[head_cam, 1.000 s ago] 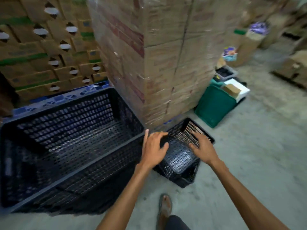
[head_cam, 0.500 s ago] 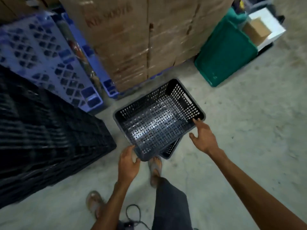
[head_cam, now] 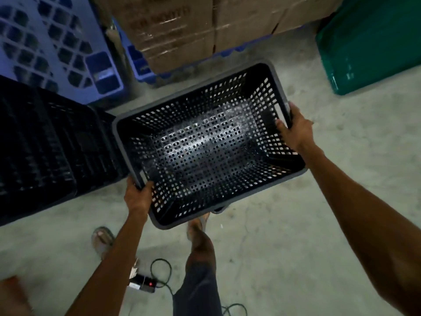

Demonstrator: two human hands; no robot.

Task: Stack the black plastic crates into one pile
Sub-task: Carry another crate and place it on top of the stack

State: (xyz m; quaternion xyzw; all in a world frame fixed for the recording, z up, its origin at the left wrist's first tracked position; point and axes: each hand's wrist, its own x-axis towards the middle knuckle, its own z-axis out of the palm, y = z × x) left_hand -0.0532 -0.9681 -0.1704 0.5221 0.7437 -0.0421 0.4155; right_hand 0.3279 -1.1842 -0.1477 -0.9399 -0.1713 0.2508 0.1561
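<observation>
A small black perforated plastic crate [head_cam: 205, 144] is held up off the concrete floor, mouth facing me. My left hand [head_cam: 137, 195] grips its near-left rim and my right hand [head_cam: 293, 131] grips the handle slot on its right end. Just under its near edge a sliver of another small crate [head_cam: 218, 210] peeks out below. The side wall of a large black crate [head_cam: 45, 144] stands at the left, right beside the lifted crate.
Blue plastic pallets [head_cam: 57, 46] lie behind the large crate. Wrapped cardboard boxes [head_cam: 193, 30] stand on a pallet straight ahead. A green tub [head_cam: 373, 42] sits at the upper right. My sandalled feet [head_cam: 103, 240] and a small black device with a cable [head_cam: 143, 285] are below.
Both hands have closed on the small crate's ends and raised it from the floor toward me; the view has tilted further down.
</observation>
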